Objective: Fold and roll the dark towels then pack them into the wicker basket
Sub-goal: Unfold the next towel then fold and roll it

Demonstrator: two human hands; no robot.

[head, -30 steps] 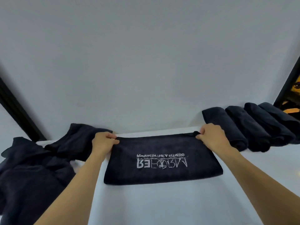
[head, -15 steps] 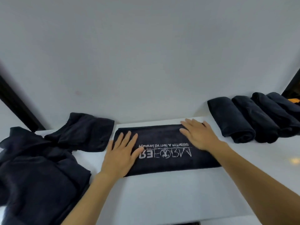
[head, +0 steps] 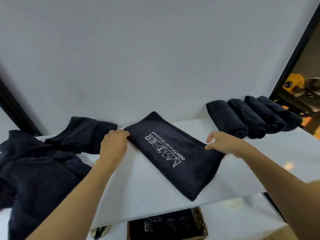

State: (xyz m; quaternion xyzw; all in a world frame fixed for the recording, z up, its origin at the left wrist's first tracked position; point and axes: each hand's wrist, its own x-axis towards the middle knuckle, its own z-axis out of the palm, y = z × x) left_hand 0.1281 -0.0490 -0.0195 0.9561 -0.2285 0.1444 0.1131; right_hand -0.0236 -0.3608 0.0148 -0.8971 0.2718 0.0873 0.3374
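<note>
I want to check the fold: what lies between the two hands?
The folded towel, logo up, lies between the left hand and the right hand; each holds one edge. The head view shows this.

A plain white wall (head: 155, 58) backs the white desk (head: 138, 187); a dark frame (head: 294, 54) slants at the right, a yellow object (head: 294, 82) beyond it.

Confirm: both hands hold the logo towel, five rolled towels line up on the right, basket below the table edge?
Wrong count: the head view shows four rolled towels on the right, not five. The left hand and right hand do hold the logo towel, and the basket sits below the table edge.
</note>
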